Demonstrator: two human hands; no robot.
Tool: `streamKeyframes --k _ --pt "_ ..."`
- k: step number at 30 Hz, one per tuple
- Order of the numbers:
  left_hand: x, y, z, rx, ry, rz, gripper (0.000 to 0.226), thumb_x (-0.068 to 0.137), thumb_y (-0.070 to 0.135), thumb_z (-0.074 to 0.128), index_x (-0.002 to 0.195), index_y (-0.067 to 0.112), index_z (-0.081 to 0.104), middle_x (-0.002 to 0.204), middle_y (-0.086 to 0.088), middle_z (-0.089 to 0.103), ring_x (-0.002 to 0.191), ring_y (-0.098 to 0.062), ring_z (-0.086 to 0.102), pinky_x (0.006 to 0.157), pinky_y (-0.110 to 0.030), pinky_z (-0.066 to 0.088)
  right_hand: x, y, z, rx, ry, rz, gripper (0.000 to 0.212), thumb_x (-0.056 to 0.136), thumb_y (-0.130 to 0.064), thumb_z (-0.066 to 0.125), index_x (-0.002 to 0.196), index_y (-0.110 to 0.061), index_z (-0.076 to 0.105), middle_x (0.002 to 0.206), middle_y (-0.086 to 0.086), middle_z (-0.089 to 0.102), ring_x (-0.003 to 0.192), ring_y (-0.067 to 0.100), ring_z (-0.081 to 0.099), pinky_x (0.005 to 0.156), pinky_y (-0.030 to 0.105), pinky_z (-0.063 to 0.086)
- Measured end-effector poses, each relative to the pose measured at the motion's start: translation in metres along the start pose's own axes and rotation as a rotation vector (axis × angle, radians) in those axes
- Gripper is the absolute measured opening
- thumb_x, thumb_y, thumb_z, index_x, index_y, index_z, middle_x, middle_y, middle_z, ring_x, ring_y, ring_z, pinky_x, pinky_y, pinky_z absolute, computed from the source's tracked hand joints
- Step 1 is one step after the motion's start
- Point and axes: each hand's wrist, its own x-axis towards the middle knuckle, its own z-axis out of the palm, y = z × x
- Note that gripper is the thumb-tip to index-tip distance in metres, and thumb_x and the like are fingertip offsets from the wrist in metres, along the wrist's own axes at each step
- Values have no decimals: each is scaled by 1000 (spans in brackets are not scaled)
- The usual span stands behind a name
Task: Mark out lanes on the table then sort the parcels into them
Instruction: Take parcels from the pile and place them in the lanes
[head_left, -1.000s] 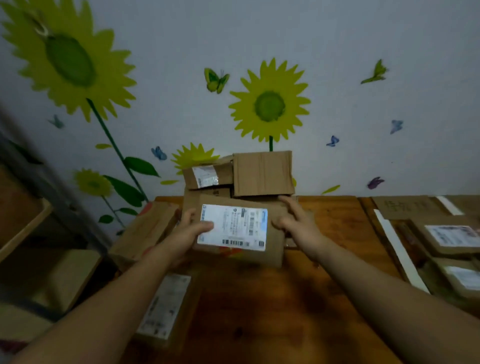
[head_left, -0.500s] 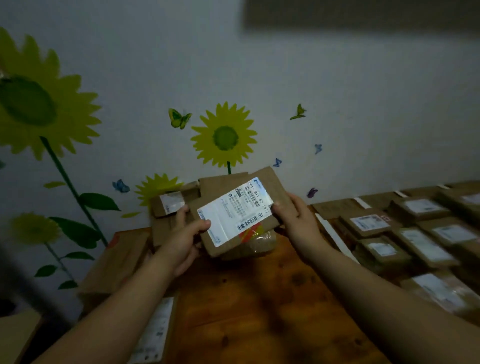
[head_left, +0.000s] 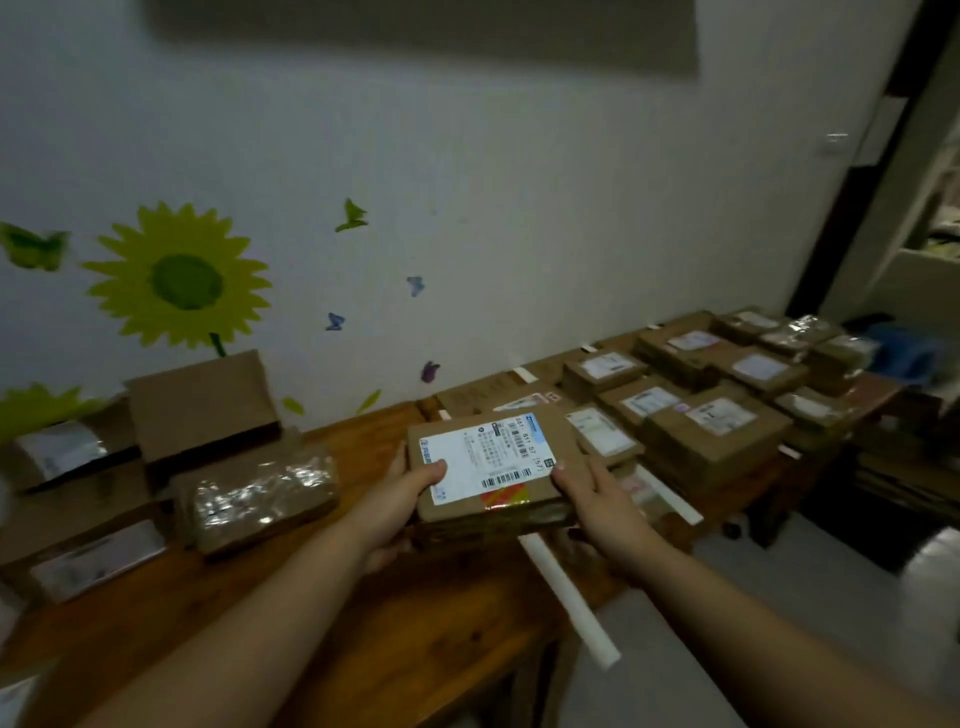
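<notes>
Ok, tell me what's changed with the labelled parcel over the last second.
The brown cardboard parcel with the white shipping label went from in front of the pile of brown cardboard boxes rightward, to above the white tape strip beside the rows of sorted parcels. The left hand and the right hand kept their grip on its ends. Pile and rows stayed put.

Only two forearms and two hands of the person were in view. The left forearm (head_left: 249, 623) and right forearm (head_left: 779, 639) were bare along their whole visible length, and the left hand (head_left: 396, 503) and right hand (head_left: 602, 501) were bare too. Dim light and blur hid finer detail such as nails.
</notes>
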Motion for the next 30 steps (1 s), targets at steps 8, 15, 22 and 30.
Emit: streamKeyframes --k 8,15,22,30 --pt "58 -15 188 57 -89 -81 50 94 36 52 138 46 30 109 2 68 98 -23 64 78 -47 54 13 63 -181 59 98 103 55 87 -49 60 134 -26 43 110 -14 54 103 12 57 96 44 50" --pt "104 -1 253 114 -122 -32 67 93 32 55 146 43 15 126 -3 61 97 -21 68 79 -39 58 43 76 -240 1 134 38 82 70 -57 70 139 -47 26 137 -9 37 123 20 46 101 48 46" --pt "188 22 280 47 -30 84 70 88 22 63 136 41 16 133 -9 53 96 -25 67 84 -44 56 131 48 -267 -147 187 -85 80 88 -37 64 150 -38 12 139 -12 35 129 12 37 107 34 36" --pt "274 54 310 369 8 182 81 87 29 64 149 35 13 145 3 34 127 -23 44 100 -36 44 242 23 -303 -293 118 -106 88 86 -31 67 152 -28 9 152 -3 32 138 19 33 110 41 32"
